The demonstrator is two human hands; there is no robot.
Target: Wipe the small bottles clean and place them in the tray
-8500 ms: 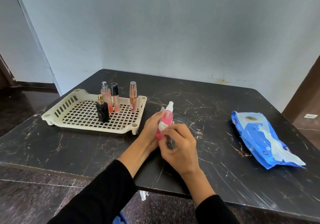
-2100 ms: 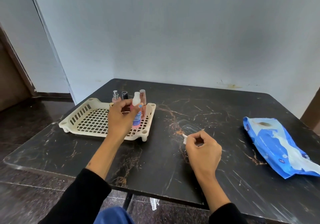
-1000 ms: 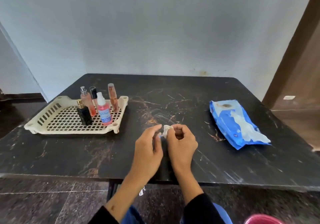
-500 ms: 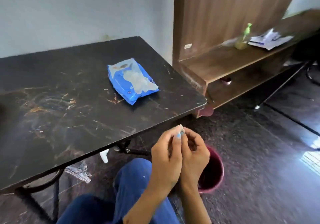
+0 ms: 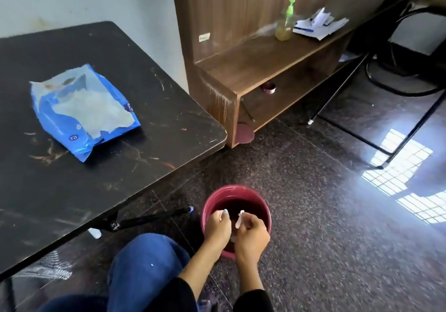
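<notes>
Both my hands hang over a dark red bucket on the floor to the right of the table. My right hand pinches a small crumpled white wipe over the bucket's opening. My left hand is beside it with curled fingers and nothing visible in them. The tray and the small bottles are out of view to the left.
A blue pack of wipes lies on the black marbled table. A wooden shelf unit with a pump bottle and papers stands behind. Metal chair legs cross the dark floor at right.
My view has swung right, away from the tray and down to the floor. Both hands have left the table and lowered with the wipe to the red bucket.
</notes>
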